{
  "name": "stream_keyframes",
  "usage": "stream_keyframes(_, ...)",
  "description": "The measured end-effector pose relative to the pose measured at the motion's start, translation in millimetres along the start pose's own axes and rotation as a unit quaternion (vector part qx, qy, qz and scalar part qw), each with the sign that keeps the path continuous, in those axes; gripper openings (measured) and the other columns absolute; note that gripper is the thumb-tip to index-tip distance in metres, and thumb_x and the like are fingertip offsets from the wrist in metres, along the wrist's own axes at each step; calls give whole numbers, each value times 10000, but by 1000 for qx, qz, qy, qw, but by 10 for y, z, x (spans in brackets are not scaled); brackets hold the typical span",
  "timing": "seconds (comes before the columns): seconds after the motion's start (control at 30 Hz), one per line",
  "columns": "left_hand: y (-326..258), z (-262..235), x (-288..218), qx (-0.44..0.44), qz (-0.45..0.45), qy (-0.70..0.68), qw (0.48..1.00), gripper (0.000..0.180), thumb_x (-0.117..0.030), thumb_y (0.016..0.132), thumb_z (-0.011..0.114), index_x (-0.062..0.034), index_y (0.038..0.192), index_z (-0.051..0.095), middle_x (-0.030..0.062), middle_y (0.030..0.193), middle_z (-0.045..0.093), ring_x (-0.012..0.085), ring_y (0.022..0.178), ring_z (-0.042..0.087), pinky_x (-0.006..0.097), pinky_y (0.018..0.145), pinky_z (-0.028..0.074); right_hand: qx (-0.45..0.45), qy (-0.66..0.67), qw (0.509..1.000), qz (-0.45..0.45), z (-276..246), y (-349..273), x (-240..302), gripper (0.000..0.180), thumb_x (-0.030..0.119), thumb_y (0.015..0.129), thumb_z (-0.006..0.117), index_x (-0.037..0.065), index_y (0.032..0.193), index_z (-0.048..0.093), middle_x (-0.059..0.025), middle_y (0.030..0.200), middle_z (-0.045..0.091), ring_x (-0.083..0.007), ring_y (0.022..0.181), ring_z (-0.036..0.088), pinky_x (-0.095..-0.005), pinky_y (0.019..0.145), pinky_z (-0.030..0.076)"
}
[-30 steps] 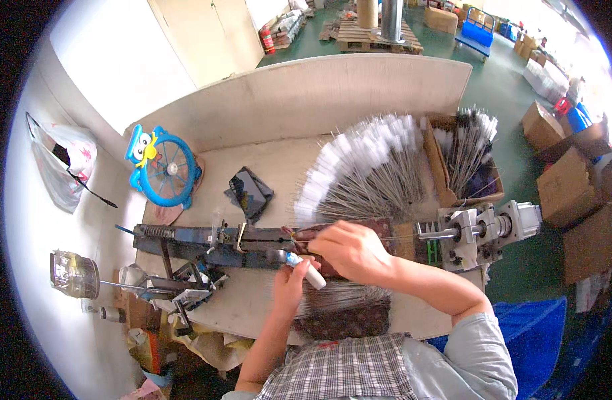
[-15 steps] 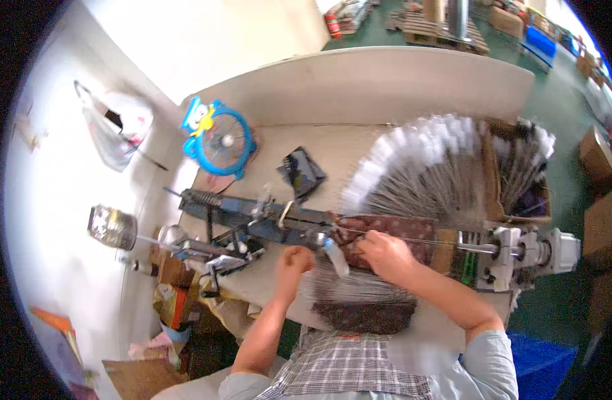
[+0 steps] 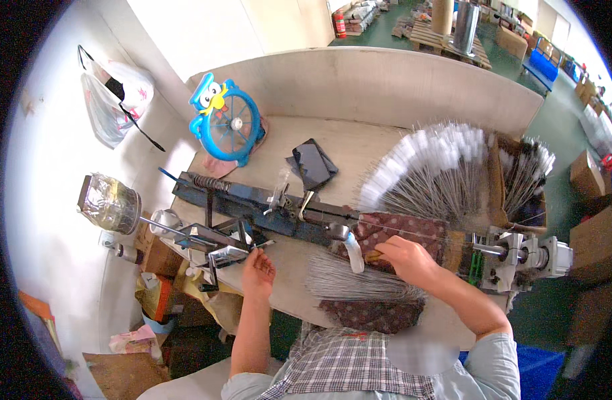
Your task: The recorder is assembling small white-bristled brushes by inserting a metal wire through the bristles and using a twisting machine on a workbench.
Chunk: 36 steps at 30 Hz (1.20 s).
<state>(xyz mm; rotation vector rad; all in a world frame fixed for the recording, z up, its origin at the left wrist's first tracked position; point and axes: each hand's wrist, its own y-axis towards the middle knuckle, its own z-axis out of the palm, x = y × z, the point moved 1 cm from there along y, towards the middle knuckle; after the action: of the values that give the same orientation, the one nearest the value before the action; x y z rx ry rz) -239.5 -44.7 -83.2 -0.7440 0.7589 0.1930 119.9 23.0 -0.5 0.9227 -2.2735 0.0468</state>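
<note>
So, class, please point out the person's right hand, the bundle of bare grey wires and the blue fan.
Right hand [image 3: 408,259]: head view, back of the hand.
Bundle of bare grey wires [image 3: 359,283]: head view, middle of the bundle.
Blue fan [image 3: 236,124]: head view, its pale hub.

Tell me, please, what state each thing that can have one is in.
Left hand: fingers curled, beside metal linkage; grip unclear
Right hand: fingers bent, over brown cloth; grip unclear
White-handled tool: apart from both hands
Thin wires: lying bundled
White-tipped brushes: fanned out
Cardboard box: open-topped, brushes inside
Blue fan: upright; running unclear
Plastic bag: hanging
Dark packet: lying flat
</note>
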Motion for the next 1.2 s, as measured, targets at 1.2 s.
stream_keyframes(1.2,-1026,1961,1086,156,28,102,982,138,-181,886,590,-48,909,617,24,754,608,78,615,539,210,572,437,-158,42,986,7,-760,-44,-73,185,188,742,653,54,868,663,-71,768,621,-263,785,591,-386,689,482)
